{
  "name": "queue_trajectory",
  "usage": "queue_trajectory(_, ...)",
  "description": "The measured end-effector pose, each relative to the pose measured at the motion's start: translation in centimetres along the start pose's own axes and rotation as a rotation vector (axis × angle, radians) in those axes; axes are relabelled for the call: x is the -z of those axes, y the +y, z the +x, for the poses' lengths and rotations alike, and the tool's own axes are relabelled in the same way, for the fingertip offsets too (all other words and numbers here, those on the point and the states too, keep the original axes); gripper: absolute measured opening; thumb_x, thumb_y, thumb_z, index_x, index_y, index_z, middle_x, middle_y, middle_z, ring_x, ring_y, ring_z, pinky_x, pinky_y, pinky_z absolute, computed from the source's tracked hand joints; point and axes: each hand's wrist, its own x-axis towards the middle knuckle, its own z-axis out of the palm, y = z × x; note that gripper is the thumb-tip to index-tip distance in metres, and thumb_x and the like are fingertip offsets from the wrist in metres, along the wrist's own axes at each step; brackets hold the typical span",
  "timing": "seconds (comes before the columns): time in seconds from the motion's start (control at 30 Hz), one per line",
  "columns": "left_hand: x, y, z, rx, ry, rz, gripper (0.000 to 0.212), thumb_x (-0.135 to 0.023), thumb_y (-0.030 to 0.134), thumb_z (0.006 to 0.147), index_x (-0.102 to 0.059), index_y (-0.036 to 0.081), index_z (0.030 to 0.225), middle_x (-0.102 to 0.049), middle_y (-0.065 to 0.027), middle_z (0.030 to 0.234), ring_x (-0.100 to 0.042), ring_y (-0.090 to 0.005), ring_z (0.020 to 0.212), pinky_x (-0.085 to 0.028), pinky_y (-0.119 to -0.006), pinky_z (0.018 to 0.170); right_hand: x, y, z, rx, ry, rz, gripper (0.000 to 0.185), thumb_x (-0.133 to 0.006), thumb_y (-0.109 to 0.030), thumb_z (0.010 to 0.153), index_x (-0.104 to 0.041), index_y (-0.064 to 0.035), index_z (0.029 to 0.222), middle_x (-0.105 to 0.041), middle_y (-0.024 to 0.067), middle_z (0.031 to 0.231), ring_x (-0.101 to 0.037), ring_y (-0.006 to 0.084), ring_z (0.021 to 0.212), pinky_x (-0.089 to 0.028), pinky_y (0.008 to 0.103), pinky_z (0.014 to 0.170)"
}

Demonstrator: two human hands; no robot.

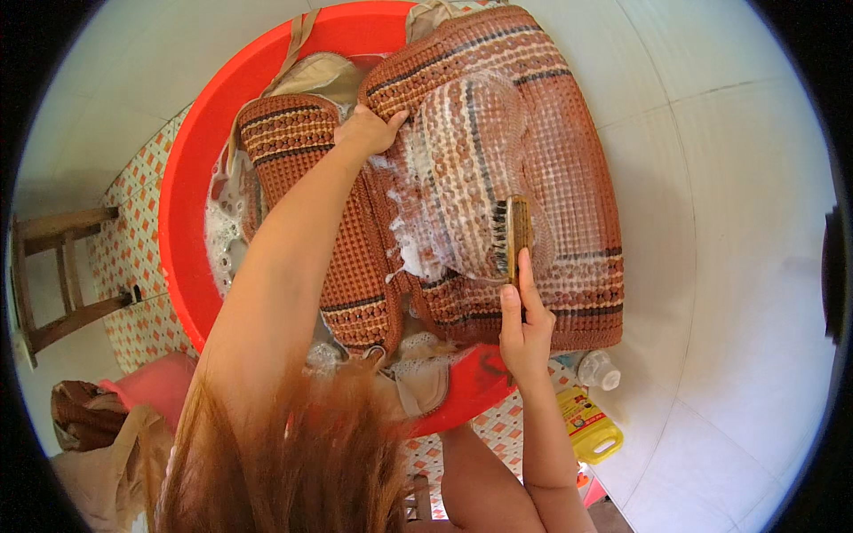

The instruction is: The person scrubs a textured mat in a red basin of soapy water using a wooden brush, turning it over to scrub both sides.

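My right hand grips the end of a wooden scrubbing brush, its dark bristles facing left against a soapy fold of a brown woven textile cover. At the cover's upper left part, my left hand holds the edge, its thumb outside and the other fingers partly hidden. The textile lies bunched over a large red plastic tub. Foam coats the middle folds, and sudsy water shows inside the tub at the left. Beige fabric straps and backing hang at the tub's top and bottom.
A wooden stool or frame stands at the left on patterned floor tiles. Lower left are a pink container and brown cloth. A yellow jug and a clear plastic bottle lie at the lower right, beside a pale tiled wall.
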Motion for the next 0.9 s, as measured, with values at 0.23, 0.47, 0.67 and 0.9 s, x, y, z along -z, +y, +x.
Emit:
queue_trajectory(0.23, 1.3, -2.8, 0.2, -0.222, -0.119, -0.06, 0.086, -0.051, 0.065, 0.069, -0.034, 0.005, 0.128, -0.045, -0.0168, 0.122, -0.042, -0.0278, 0.114, -0.028, -0.043, 0.094, -1.0, 0.1, -0.5, 0.044, -0.068, 0.019, 0.042, -0.048, -0.022, 0.088, -0.04, -0.0084, 0.126, -0.048, 0.0081, 0.055, -0.042, 0.0142, 0.045, -0.035, 0.0275, 0.045)
queue_trajectory(0.47, 8.8, -1.4, -10.9, -0.345, -0.177, -0.421, 0.058, -0.061, 0.04, 0.077, -0.048, -0.005, 0.112, -0.057, -0.0099, 0.102, -0.053, -0.017, 0.092, -0.04, -0.028, 0.083, -1.2, 0.7, 0.1, -0.234, -0.036, 0.123, 0.045, -0.041, -0.025, 0.09, -0.033, -0.0079, 0.13, -0.051, 0.0106, 0.058, -0.043, 0.0138, 0.045, -0.035, 0.0289, 0.044)
queue_trajectory(0.67, 7.8, -3.0, -20.4, -0.269, 0.196, -1.056, 0.036, -0.061, 0.022, 0.08, -0.052, -0.004, 0.104, -0.061, -0.009, 0.093, -0.058, -0.0127, 0.079, -0.045, -0.025, 0.073, -1.0, 0.9, -0.9, -0.04, 0.053, 0.198, 0.043, -0.04, -0.021, 0.089, -0.034, -0.0053, 0.129, -0.055, 0.0137, 0.064, -0.05, 0.0196, 0.049, -0.041, 0.0307, 0.048)
queue_trajectory(0.9, 8.0, -2.1, -25.2, -0.404, 0.42, -1.034, 0.027, -0.061, 0.008, 0.078, -0.055, -0.005, 0.1, -0.06, -0.0077, 0.096, -0.054, -0.0114, 0.086, -0.043, -0.026, 0.078, -1.0, -6.4, -1.7, 0.207, -0.028, 0.121, 0.042, -0.046, -0.022, 0.087, -0.039, -0.0145, 0.127, -0.053, 0.0124, 0.06, -0.052, 0.0277, 0.05, -0.042, 0.0372, 0.047)
